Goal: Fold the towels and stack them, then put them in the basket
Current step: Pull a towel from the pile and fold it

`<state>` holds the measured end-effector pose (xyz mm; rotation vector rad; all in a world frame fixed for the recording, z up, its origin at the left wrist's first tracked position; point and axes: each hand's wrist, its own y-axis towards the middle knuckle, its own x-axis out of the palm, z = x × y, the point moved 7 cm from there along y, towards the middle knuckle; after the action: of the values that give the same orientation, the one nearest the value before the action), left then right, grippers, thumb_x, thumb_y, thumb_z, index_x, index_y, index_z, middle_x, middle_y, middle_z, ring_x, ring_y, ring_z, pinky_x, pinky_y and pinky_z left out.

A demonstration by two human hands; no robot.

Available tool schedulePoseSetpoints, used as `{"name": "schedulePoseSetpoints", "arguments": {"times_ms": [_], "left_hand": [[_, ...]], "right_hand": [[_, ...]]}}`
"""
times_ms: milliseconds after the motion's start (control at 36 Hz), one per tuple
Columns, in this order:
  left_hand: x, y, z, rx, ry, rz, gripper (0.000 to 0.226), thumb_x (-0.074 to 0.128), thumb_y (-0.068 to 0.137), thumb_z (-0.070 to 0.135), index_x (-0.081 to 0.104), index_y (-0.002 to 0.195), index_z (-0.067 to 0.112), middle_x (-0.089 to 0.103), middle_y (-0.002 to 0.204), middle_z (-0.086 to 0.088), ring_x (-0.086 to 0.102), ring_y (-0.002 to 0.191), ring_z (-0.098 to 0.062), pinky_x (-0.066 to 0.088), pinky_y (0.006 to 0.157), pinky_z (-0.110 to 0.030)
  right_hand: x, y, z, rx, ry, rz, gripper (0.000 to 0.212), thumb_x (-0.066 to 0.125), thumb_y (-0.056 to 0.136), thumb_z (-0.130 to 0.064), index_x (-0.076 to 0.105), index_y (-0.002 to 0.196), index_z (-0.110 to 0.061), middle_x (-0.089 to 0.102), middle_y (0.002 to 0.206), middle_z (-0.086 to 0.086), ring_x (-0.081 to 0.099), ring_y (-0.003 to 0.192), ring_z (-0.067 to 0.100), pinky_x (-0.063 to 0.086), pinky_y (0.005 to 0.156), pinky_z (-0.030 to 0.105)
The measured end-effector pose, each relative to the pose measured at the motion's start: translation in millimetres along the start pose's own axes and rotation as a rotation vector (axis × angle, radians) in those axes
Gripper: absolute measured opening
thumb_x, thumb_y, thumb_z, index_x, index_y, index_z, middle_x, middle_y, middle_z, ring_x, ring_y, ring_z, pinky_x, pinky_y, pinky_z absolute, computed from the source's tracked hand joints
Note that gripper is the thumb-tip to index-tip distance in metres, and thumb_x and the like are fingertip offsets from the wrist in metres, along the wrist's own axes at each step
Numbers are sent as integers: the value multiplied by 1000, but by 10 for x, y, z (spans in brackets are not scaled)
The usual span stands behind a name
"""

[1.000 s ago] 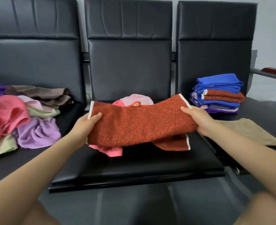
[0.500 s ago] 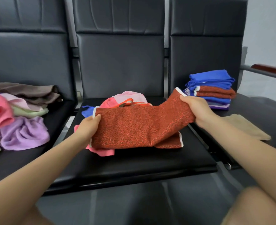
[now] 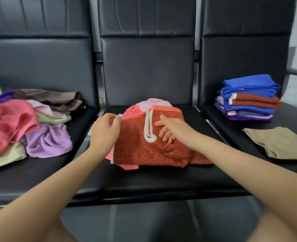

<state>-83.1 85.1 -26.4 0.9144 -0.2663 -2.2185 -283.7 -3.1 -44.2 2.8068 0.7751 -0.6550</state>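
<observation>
Hands both work on one rust-red terry towel with white edging [image 3: 144, 145] lying on the middle seat of the black padded bench [image 3: 144, 180]. Right hand [image 3: 172, 131] lies palm-down on the towel's upper layer, fingers spread and fairly straight, pressing rather than gripping. Left hand [image 3: 105, 133] is at the towel's left edge, fingers curled as if pinching that edge; motion blur there, so the exact hold is uncertain. White edging forms a narrow loop just left of the right hand's fingers, marking where one end is doubled over. Towel's long axis runs left to right across the seat, between the two hands; right hand sits over its centre, left hand at its end. It rests on top of crumpled pink cloths [image 3: 135, 109]. Judgement: fold is partway; next move likely carries the left end toward the right hand, or flattens the doubled layer. Outward: stack of folded blue, red and purple towels [image 3: 248, 100] on the right seat, nearer the right hand; flat folded tan towel [image 3: 276, 142] in front of it. Heap of unfolded pink, lilac, green and brown towels [image 3: 27, 123] on the left seat. Basket not in view.
</observation>
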Motion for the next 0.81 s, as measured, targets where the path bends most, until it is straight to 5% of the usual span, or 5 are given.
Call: {"name": "schedulePoseSetpoints", "arguments": {"times_ms": [250, 417, 500, 639, 806], "left_hand": [[580, -89, 305, -189, -211, -330, 24, 47, 97, 40, 57, 91, 20, 62, 89, -3, 62, 78, -21, 56, 69, -35], [909, -79, 414, -428, -520, -455, 25, 54, 93, 45, 64, 88, 23, 68, 89, 0, 65, 80, -16, 52, 59, -26], [1019, -114, 480, -410, -440, -512, 22, 66, 88, 37, 65, 90, 16, 66, 87, -3, 63, 72, -15, 53, 55, -22], [1016, -99, 541, -344, -403, -482, 23, 69, 87, 27, 70, 101, 9, 71, 103, -11, 67, 98, -27, 51, 95, -39], [617, -42, 485, -316, -487, -339, 9, 63, 89, 24, 68, 91, 17, 70, 98, -5, 66, 92, -22, 52, 89, -34]], "right_hand": [[-586, -142, 163, -182, -357, 433, 16, 67, 87, -30, 67, 102, -26, 51, 91, -10, 54, 88, 8, 45, 87, 27], [-582, -182, 430, 57, -272, 304, 60, 64, 88, -46, 44, 138, -19, 54, 121, -1, 54, 109, 15, 40, 85, 29], [-568, -182, 483, 63, -165, 265, 56, 63, 91, -41, 46, 137, -15, 54, 107, -9, 55, 102, 10, 38, 77, 23], [-637, -160, 418, -7, -16, 352, 34, 65, 91, -34, 59, 120, -18, 65, 92, -2, 63, 86, 9, 49, 76, 23], [-536, -80, 246, -107, 102, 326, 33, 63, 92, -32, 61, 122, -19, 65, 95, 0, 61, 91, 12, 44, 83, 24]]}}
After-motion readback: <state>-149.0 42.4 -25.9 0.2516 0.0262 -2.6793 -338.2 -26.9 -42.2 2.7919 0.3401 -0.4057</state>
